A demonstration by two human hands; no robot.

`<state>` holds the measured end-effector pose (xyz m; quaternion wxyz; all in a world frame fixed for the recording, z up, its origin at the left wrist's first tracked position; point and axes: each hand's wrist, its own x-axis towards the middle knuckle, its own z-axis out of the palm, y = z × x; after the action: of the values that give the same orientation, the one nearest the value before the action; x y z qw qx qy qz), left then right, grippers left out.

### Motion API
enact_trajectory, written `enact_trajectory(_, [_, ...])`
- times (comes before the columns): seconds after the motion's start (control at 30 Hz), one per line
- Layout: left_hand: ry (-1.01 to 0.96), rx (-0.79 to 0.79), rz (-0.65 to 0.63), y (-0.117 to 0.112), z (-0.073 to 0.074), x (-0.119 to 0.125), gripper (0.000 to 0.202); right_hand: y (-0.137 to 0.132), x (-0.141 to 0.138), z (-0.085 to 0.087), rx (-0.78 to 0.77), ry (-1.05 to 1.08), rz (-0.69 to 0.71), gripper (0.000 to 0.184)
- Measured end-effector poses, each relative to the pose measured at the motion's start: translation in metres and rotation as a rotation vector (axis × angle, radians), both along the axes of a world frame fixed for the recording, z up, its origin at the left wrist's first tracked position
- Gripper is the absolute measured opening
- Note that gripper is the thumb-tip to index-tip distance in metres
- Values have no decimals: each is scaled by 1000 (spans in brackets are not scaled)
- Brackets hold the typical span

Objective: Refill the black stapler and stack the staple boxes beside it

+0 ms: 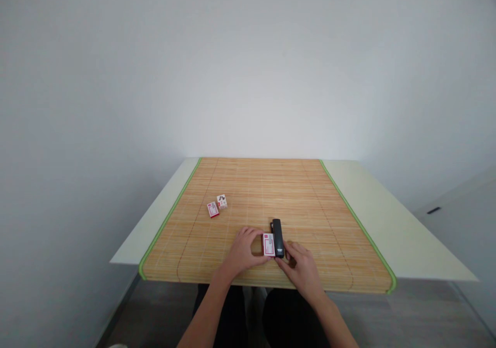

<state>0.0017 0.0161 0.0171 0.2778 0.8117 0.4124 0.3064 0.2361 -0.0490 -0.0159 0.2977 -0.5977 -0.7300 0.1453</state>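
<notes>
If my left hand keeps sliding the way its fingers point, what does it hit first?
The left hand points right, toward the small red and white box, which its fingertips already seem to touch. Just past the box lies the black stapler, with the right hand at its near end. Depth is hard to judge.

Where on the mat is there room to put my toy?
The right half of the bamboo mat is bare, and so is the far strip by the wall. It is crowded by both hands, small box and black stapler.

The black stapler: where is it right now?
In the head view the black stapler lies on the bamboo mat near its front edge, between both hands, right beside a small red-and-white box.
</notes>
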Motion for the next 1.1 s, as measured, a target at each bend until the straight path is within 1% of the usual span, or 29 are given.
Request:
enact_trajectory(0.1, [-10, 7, 1, -2, -2, -1, 64, 0, 0, 0, -2, 2, -5, 41])
enact_trajectory(0.27, [-29, -16, 0, -3, -8, -4, 80, -1, 0, -1, 2, 11, -6, 43])
enact_trajectory(0.4, [-25, -32, -7, -5, -10, -2, 81, -1, -1, -2, 22, 23, -14, 42])
enact_trajectory(0.47, [-30, -47, -19, -6, -10, -2, 90, -1, 0, -3, 27, 35, -10, 42])
enact_trajectory(0.53, [-55, -61, -8, -6, -11, -6, 101, 0, 2, -4, 19, 44, 2, 44])
enact_trajectory(0.57, [-77, -61, 26, -5, -12, -12, 102, 0, 3, -4, 13, 47, 7, 45])
enact_trajectory(0.6, [-98, -53, 82, -1, -14, -22, 98, 0, 3, -5, 9, 50, 8, 46])
enact_trajectory(0.63, [-114, -38, 161, 4, -15, -34, 89, 1, 4, -5, 5, 54, 10, 46])
enact_trajectory(0.7, [-96, 22, 369, 21, -20, -67, 67, 1, 4, -5, 3, 63, 9, 45])
enact_trajectory(0.73, [-42, 49, 467, 32, -23, -86, 66, 1, 4, -5, 1, 68, 8, 45])
enact_trajectory(0.77, [37, 61, 554, 44, -25, -105, 72, 1, 4, -4, -1, 70, 8, 45])
enact_trajectory(0.83, [198, 47, 670, 66, -29, -139, 97, 1, 3, -3, -7, 72, 6, 44])
enact_trajectory(0.87, [253, 36, 698, 76, -30, -152, 105, 1, 3, -2, -11, 71, 5, 44])
enact_trajectory(0.93, [306, 27, 698, 92, -30, -168, 107, 1, 3, -1, -13, 66, 6, 44])
enact_trajectory(0.97, [317, 22, 676, 97, -30, -172, 102, 1, 3, -1, -9, 63, 6, 43])
enact_trajectory(1.03, [310, 15, 629, 102, -28, -172, 85, 1, 4, -1, 5, 55, 6, 43])
enact_trajectory(1.1, [275, 21, 611, 97, -28, -165, 69, 1, 5, -3, 17, 47, 9, 43])
